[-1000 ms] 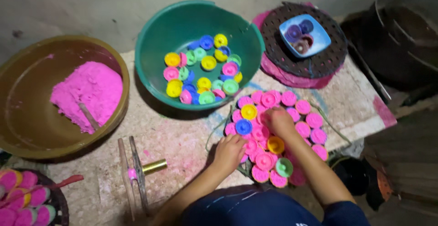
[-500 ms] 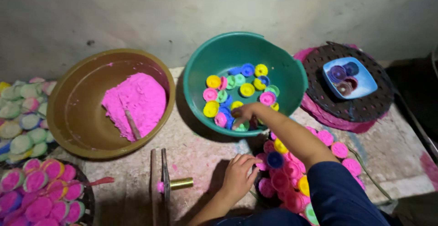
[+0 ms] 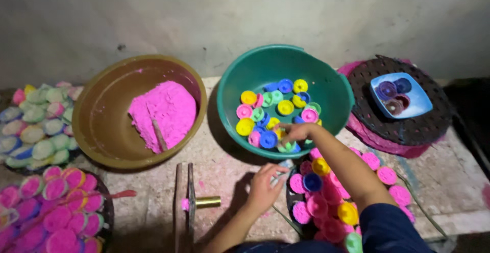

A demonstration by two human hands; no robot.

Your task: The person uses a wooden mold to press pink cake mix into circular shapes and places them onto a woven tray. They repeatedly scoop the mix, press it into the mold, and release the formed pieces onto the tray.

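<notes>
Right hand: reaches from the lower right of the frame up and left into the green bowl; forearm stretched diagonally, wrist over the near rim, fingers curled down.
Right hand's grip: fingertips closed around a small light-green cup at the near edge of the pile; the cup is partly hidden, so which way its mouth faces I cannot tell.
Left hand: low in the centre of the frame, arm coming up from the bottom edge, palm down on the floor just below the green bowl.
Left hand's grip: fingers bent around something small and pale at the fingertips; what it is, and how tightly it is gripped, I cannot tell.
Cups in the bowl: yellow, pink, blue and green round cups heaped loosely in the bottom of the green bowl, most lying mouth up, some tilted.
Tray of filled cups: lower right, under the right forearm; pink-filled cups packed side by side, with a few yellow and blue ones among them.
Brown bowl: left of the green bowl, nearly touching it; a mound of pink powder sits in it, with a thin stick lying on the mound, long axis running up-left to down-right.
Wooden press: lower centre, left of the left hand; two upright slats running toward the bottom edge, a brass tube sticking out to the right.
Black perforated disc: upper right, carrying a blue square dish with dark round pieces.
</notes>
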